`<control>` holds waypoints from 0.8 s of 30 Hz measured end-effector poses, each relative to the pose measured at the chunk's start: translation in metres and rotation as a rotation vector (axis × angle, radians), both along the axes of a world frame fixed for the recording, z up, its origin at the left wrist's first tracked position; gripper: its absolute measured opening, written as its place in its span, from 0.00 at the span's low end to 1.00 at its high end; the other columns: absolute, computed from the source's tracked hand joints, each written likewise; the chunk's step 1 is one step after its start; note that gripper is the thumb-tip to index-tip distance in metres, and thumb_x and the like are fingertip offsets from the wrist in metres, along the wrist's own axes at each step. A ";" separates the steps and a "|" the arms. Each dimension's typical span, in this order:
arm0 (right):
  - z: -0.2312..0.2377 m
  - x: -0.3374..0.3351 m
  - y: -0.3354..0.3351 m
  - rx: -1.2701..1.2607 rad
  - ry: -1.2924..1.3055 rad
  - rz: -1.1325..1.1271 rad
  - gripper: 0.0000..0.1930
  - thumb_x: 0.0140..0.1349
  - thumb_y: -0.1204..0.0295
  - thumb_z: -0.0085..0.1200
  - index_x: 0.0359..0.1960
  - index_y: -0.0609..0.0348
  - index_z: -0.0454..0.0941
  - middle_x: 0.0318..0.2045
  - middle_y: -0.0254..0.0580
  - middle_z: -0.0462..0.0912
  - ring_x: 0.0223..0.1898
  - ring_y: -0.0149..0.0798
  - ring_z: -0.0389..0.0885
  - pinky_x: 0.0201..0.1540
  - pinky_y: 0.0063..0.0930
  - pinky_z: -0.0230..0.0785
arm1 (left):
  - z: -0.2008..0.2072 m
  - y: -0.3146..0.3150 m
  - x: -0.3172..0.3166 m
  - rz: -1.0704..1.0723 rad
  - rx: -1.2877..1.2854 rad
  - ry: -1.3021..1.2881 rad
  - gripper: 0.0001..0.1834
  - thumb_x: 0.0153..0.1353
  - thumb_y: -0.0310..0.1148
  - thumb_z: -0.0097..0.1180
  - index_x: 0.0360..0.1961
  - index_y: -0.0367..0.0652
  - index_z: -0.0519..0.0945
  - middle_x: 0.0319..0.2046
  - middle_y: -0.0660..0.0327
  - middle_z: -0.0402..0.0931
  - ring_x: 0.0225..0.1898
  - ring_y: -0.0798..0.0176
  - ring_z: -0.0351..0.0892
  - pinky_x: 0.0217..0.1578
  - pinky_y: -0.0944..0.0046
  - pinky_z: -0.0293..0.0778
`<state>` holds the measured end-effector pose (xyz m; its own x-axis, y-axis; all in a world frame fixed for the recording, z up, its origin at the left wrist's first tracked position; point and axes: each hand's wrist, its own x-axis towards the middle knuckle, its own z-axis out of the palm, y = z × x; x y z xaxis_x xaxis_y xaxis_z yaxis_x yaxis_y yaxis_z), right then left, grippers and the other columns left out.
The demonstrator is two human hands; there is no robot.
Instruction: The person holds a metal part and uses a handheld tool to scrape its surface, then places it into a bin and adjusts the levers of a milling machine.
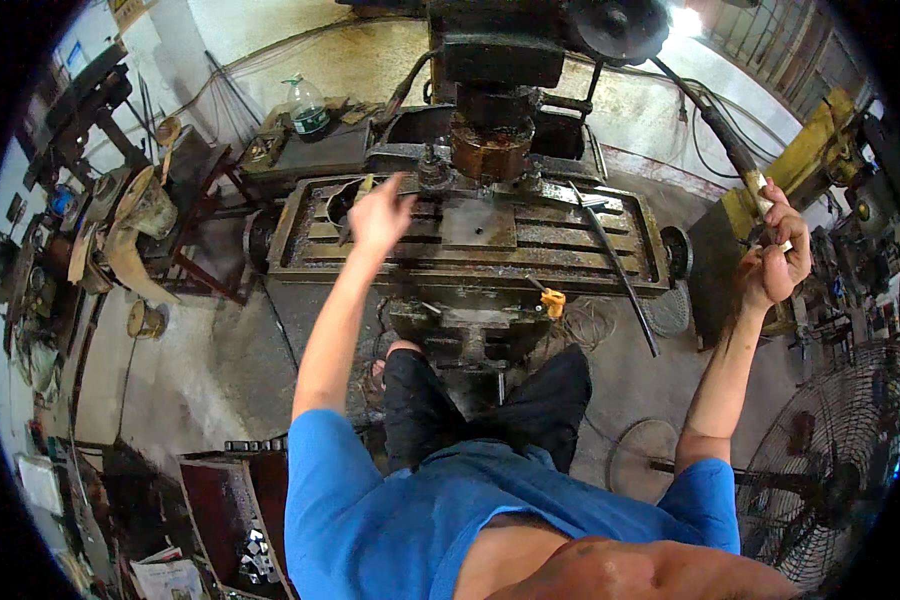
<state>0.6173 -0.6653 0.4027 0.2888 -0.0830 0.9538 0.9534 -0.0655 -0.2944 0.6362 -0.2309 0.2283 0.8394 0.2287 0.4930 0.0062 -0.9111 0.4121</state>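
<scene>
My left hand [378, 217] reaches over the left part of the milling machine's slotted table [340, 252], fingers stretched out, slightly blurred. It seems to hold nothing. Beside it on the table is a round, dark dish-like thing [342, 200], partly hidden. Raised at the far right, my right hand [778, 262] curls at the pale end of a long dark lever [735, 155]. A small pale bit shows between its fingers, too small to name. Below the dark spindle head [492, 145], a flat metal plate [480, 224] lies on the table.
A dark bar [615, 265] slants over the table's front right edge. An orange-yellow handle [552, 302] hangs at the front. A fan [835, 470] stands at lower right. Left are a bucket [148, 203] and a bench bearing a large clear bottle [308, 110].
</scene>
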 end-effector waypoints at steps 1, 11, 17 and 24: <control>0.001 0.002 0.000 0.008 -0.009 0.014 0.09 0.39 0.70 0.46 0.17 0.60 0.59 0.24 0.46 0.68 0.42 0.52 0.70 0.56 0.53 0.50 | -0.008 0.026 -0.014 0.086 0.060 -0.142 0.23 0.48 0.43 0.57 0.47 0.51 0.72 0.26 0.56 0.76 0.27 0.52 0.77 0.27 0.56 0.72; 0.005 0.000 0.007 0.040 -0.003 0.014 0.07 0.34 0.73 0.40 0.16 0.62 0.59 0.24 0.45 0.68 0.41 0.50 0.71 0.53 0.49 0.54 | -0.035 0.084 -0.047 0.186 0.303 0.097 0.14 0.54 0.36 0.48 0.41 0.45 0.76 0.22 0.52 0.76 0.25 0.47 0.76 0.26 0.51 0.71; 0.007 0.002 0.006 0.094 0.007 0.004 0.05 0.34 0.75 0.39 0.16 0.61 0.59 0.23 0.43 0.68 0.40 0.50 0.72 0.55 0.52 0.53 | -0.038 0.012 -0.025 -0.081 -0.507 -0.060 0.11 0.54 0.33 0.49 0.35 0.39 0.78 0.26 0.46 0.76 0.31 0.53 0.78 0.34 0.61 0.71; 0.004 0.002 0.008 0.048 -0.013 0.018 0.07 0.34 0.73 0.42 0.16 0.61 0.59 0.23 0.45 0.69 0.39 0.49 0.71 0.54 0.50 0.53 | -0.039 -0.055 0.041 -0.003 -0.403 -0.135 0.11 0.54 0.33 0.48 0.33 0.39 0.78 0.28 0.48 0.76 0.34 0.46 0.75 0.34 0.54 0.70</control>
